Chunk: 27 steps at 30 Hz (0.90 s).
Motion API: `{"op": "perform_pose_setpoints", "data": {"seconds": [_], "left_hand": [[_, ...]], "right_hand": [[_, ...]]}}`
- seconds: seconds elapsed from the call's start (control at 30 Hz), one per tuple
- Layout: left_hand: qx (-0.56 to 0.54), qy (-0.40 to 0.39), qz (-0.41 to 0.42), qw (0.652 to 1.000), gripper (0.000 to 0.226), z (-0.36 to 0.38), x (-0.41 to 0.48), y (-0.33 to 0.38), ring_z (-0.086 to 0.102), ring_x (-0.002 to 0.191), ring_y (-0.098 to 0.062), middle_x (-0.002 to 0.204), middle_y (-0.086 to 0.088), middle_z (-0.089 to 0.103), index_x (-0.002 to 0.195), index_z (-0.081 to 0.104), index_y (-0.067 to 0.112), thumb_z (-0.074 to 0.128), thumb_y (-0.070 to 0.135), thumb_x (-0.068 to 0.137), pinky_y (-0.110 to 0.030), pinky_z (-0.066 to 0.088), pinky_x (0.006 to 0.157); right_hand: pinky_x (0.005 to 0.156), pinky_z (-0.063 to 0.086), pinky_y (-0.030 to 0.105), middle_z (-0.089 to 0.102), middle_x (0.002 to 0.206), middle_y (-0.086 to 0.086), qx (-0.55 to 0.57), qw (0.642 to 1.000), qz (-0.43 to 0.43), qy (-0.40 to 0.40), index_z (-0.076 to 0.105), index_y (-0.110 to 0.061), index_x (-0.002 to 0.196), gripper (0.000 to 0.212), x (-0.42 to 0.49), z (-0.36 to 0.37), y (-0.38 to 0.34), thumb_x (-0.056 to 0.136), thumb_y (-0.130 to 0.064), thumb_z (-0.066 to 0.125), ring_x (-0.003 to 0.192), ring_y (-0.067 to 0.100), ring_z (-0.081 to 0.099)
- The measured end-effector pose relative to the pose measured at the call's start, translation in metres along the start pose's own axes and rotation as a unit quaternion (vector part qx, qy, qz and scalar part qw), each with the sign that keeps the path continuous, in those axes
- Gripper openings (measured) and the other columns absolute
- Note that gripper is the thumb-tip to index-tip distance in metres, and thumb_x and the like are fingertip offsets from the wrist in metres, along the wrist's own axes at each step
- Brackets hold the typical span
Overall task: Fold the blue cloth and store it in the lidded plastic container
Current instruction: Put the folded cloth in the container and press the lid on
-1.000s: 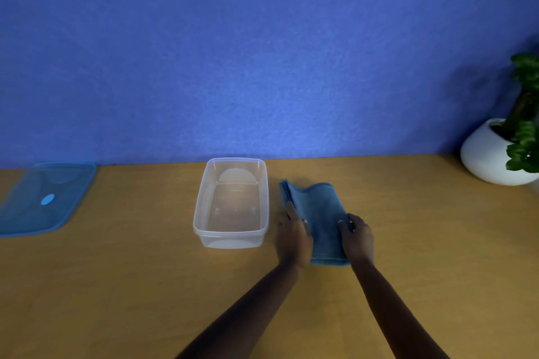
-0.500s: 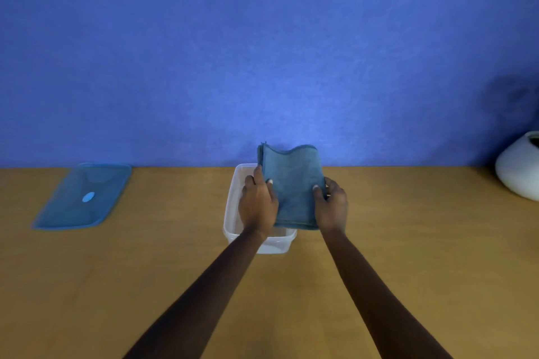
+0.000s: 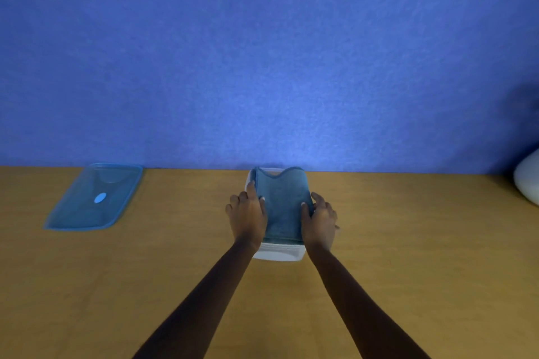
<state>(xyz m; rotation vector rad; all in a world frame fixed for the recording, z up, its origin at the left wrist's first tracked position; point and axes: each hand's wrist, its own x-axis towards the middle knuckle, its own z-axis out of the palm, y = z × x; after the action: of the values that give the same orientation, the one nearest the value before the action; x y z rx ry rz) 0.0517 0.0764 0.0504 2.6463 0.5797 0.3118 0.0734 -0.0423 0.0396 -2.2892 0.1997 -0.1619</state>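
The folded blue cloth (image 3: pixel 281 204) lies over the opening of the clear plastic container (image 3: pixel 278 253), covering nearly all of it; only the container's near wall and a bit of rim show. My left hand (image 3: pixel 248 214) grips the cloth's left edge and my right hand (image 3: pixel 320 220) grips its right edge. The blue translucent lid (image 3: pixel 96 197) lies flat on the table far to the left, apart from the container.
A white rounded pot (image 3: pixel 528 182) sits at the right edge of the wooden table (image 3: pixel 408 256). A blue wall (image 3: pixel 262 52) rises directly behind the container.
Both hands lifted the folded cloth off the table beside the container, carried it left over the container, and have lowered it onto the opening.
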Motion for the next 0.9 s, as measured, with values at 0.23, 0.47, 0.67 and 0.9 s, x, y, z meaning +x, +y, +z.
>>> {"op": "perform_pose_setpoints", "data": {"seconds": [0.23,0.47,0.67,0.9], "left_hand": [[0.014,-0.015,0.001,1.0,0.048,0.003,0.008,-0.002,0.046,0.119,-0.032,0.128,-0.015,0.055,0.142,0.028,0.01,0.034,0.027,0.098,-0.042,0.036,0.095],[0.145,-0.053,0.048,0.987,0.045,0.013,0.009,-0.007,0.043,0.12,-0.027,0.13,-0.012,0.05,0.141,0.025,0.011,0.033,0.023,0.098,-0.038,0.037,0.099],[0.229,-0.08,0.086,0.966,0.052,0.018,0.012,-0.006,0.043,0.122,-0.028,0.129,-0.015,0.051,0.137,0.029,0.004,0.048,0.024,0.093,-0.04,0.036,0.102],[0.227,-0.105,0.222,0.942,0.053,0.028,0.024,-0.008,0.014,0.144,-0.033,0.149,-0.019,0.03,0.142,0.024,0.008,0.038,0.029,0.096,-0.044,0.015,0.117]], "right_hand": [[0.101,0.033,0.047,0.052,0.132,0.009,-0.04,0.999,-0.018,0.002,0.041,-0.018,0.134,0.04,0.003,0.007,-0.005,0.095,-0.029,0.041,0.124,0.026,0.043],[0.097,0.039,0.048,0.047,0.13,0.013,-0.245,0.965,-0.081,-0.045,0.029,-0.016,0.139,0.046,0.001,0.015,-0.013,0.096,-0.027,0.039,0.12,0.028,0.045],[0.097,0.043,0.055,0.054,0.136,0.011,-0.465,0.846,-0.256,-0.045,0.051,-0.008,0.131,0.085,-0.008,0.026,-0.019,0.058,-0.043,0.08,0.129,0.025,0.048],[0.119,0.003,0.042,0.001,0.157,0.02,-0.388,0.871,-0.229,-0.196,0.002,-0.001,0.146,0.067,0.0,0.036,-0.024,0.096,-0.018,0.042,0.146,0.028,-0.003]]}}
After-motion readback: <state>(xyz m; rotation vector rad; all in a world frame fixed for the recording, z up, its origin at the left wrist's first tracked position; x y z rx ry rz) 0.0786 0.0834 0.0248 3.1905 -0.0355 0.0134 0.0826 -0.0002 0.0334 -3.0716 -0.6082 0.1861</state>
